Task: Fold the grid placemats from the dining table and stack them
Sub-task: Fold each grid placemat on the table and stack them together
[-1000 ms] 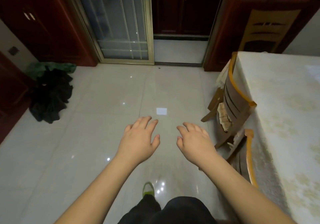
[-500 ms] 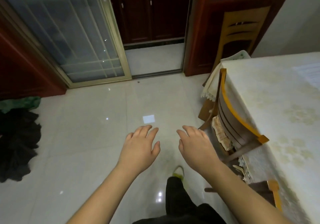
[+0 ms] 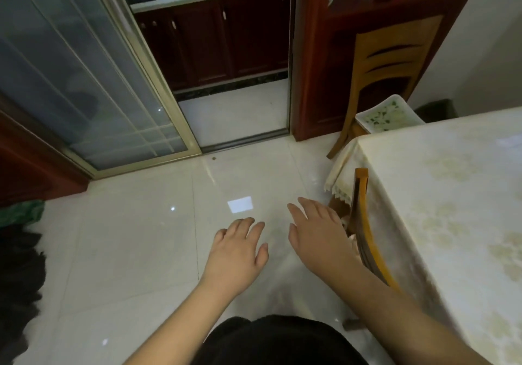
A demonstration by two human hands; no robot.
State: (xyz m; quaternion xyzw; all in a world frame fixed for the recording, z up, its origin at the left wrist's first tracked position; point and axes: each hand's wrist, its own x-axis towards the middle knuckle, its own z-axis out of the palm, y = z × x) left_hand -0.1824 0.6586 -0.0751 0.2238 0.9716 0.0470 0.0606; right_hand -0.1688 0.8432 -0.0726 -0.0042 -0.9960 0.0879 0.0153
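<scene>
Plainly empty, the left hand [image 3: 236,254] and right hand [image 3: 319,234] hover spread, ready to reach the tabletop [image 3: 452,195]; its pale far-edge patch may be a placemat.

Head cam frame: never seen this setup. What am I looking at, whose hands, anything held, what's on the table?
There is no robot here. A person wears a wide-angle camera on the head, looking forward and down, so you see their own arms. The left hand and right hand hover over the tiled floor, fingers relaxed, holding nothing. At the right is the dining table under a pale patterned cloth, with a wooden chair pushed against it. A pale sheet at the table's far edge is too blurred to identify; no grid placemat is clearly visible. Folding has not begun.
</scene>
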